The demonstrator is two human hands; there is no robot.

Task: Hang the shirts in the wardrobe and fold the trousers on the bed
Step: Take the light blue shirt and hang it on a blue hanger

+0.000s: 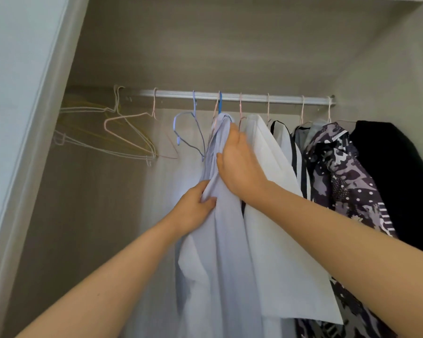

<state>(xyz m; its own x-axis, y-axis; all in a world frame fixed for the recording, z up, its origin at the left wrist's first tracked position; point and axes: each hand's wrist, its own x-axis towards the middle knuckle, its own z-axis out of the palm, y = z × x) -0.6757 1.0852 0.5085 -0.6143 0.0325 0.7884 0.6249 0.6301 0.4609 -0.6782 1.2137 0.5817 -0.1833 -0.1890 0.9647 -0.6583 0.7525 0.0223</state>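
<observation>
A pale blue shirt point(220, 252) is being held inside the wardrobe point(181, 45), hanging from a blue hanger point(220, 103) that is hooked over the rail point(254, 96) near its middle. The shirt's front edge is being gripped by the left hand point(193, 208) well below the collar; its fingers point(206, 201) are curled, and a bunch of the cloth is being pinched between them and the thumb. The shirt's shoulder is being held just under the hanger by the right hand point(239, 164). Its fingers point(233, 132) are being kept pressed together and are reaching up beside the collar, between this shirt and the next one, while its thumb is being pressed on the shirt's near side.

Just beside the pale blue shirt, toward the rail's right end, a white shirt point(274, 228) is hanging, and its sleeve is being touched by the right wrist. Further along toward that end, a black-and-white garment point(285, 140), a patterned garment point(340, 172) and a black garment point(396, 172) are hanging close together. Just to the shirt's other side, a bare lilac hanger point(188, 132) is hooked on the rail, and a cluster of bare wire hangers point(122, 132) is being carried at the rail's left end.
</observation>
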